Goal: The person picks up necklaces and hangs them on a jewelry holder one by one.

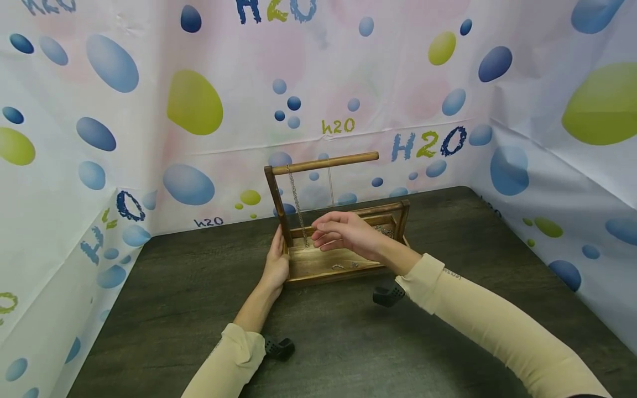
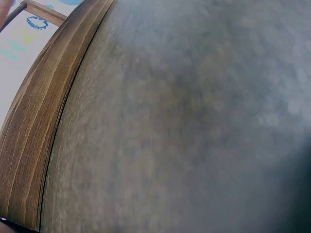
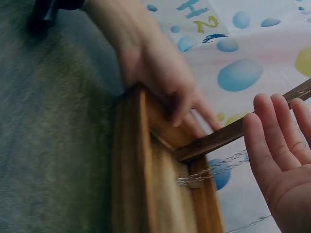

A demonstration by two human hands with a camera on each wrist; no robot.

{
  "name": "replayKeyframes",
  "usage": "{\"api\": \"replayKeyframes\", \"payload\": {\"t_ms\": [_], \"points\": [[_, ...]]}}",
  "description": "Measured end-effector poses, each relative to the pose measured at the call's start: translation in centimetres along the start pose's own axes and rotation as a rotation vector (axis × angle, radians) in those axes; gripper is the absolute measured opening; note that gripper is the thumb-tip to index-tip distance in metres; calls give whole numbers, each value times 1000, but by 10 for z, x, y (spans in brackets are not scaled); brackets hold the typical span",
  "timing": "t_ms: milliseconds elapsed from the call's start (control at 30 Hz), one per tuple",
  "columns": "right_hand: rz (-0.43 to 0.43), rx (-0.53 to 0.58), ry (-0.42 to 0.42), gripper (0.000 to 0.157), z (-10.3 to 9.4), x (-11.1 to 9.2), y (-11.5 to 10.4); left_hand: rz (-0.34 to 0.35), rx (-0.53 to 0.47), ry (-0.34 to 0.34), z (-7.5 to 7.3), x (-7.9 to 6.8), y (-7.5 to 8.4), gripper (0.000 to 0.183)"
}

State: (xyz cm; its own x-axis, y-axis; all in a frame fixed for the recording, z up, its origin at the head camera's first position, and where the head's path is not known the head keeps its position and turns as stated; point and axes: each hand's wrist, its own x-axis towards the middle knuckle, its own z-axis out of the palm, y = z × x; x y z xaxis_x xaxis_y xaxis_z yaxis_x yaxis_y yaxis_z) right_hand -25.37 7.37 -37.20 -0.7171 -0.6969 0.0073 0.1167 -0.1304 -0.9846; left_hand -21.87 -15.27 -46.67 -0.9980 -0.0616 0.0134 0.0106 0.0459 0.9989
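Note:
A wooden jewelry stand has a shallow tray base, a raised bar on the left post and a lower bar towards the right. Over the upper bar hang a chunky silver chain and a thinner chain. My left hand grips the tray's left end, fingers along its outside; the left wrist view shows a wooden side wall close up. In front of the tray, beside the chunky chain's lower end, hovers my right hand, its fingers extended and slightly bent with nothing seen in them.
Small jewelry pieces lie on the tray floor near its front edge. More chain is at the tray's right, partly behind the right hand. The dark table meets a bubble-printed sheet at the back and sides.

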Motion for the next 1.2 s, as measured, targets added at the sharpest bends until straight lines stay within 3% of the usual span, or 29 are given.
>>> {"api": "replayKeyframes", "payload": {"t_ms": [233,467,767,1067,1200], "points": [[92,2,30,30,-9,-3,24,-11,6,1,2,-3,6,85],[135,-38,120,42,-39,-9,41,2,12,-2,0,-1,2,84],[218,-31,336,47,-75,-17,53,11,5,-11,-1,-3,0,85],[258,-124,387,52,-83,-23,56,-3,26,-25,-1,-3,-1,82],[272,-119,397,65,-83,-23,54,-20,18,-33,-1,-4,3,81]]}}
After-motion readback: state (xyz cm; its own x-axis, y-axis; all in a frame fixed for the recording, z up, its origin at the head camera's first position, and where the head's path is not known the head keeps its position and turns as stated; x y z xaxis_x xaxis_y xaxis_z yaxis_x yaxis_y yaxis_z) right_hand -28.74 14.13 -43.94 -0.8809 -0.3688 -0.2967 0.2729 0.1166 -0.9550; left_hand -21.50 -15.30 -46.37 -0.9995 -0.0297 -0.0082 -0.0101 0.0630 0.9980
